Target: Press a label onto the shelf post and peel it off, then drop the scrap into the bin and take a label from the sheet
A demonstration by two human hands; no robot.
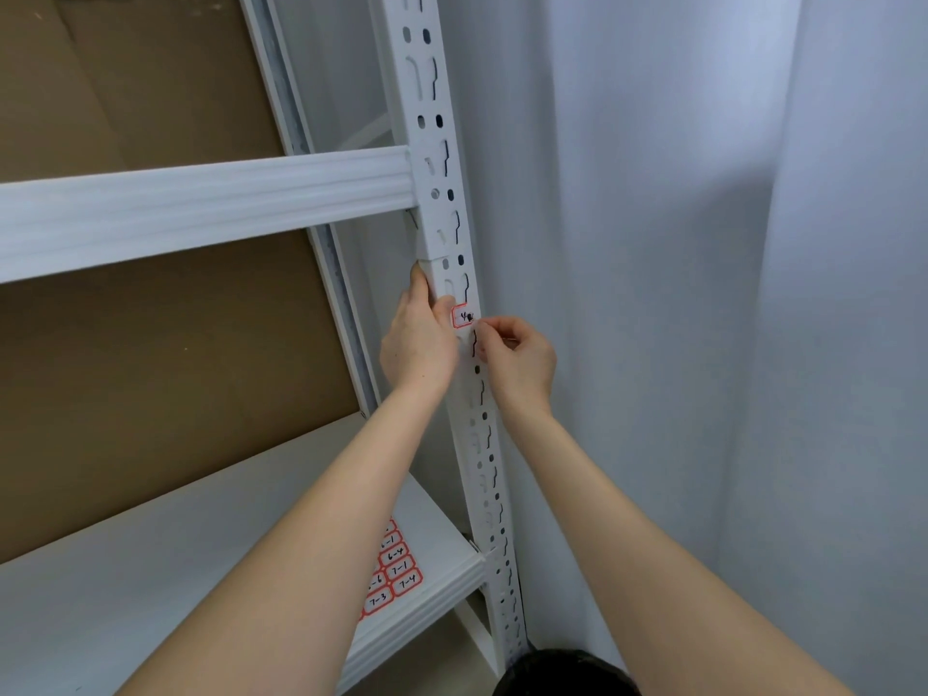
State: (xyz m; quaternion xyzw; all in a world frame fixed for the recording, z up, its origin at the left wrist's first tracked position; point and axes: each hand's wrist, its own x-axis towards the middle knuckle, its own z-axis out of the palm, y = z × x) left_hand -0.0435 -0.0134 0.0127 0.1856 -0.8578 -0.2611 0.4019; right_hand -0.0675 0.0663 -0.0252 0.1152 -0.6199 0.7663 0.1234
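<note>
A white slotted metal upright (442, 158) of a shelving rack runs from top to bottom. A small red-bordered label (463, 317) with handwriting sits on its front face. My left hand (419, 339) grips the upright's left edge, with the thumb lying beside the label. My right hand (517, 356) is at the label's right edge, fingertips pinched together there. Whether the label is fully stuck down I cannot tell.
A sheet of red-bordered labels (394, 570) with handwritten numbers lies on the lower white shelf (150, 570). A white crossbeam (201, 203) joins the upright above. Brown cardboard (150, 369) backs the rack. White curtain (703, 293) hangs to the right. A dark object (562, 675) sits at the bottom edge.
</note>
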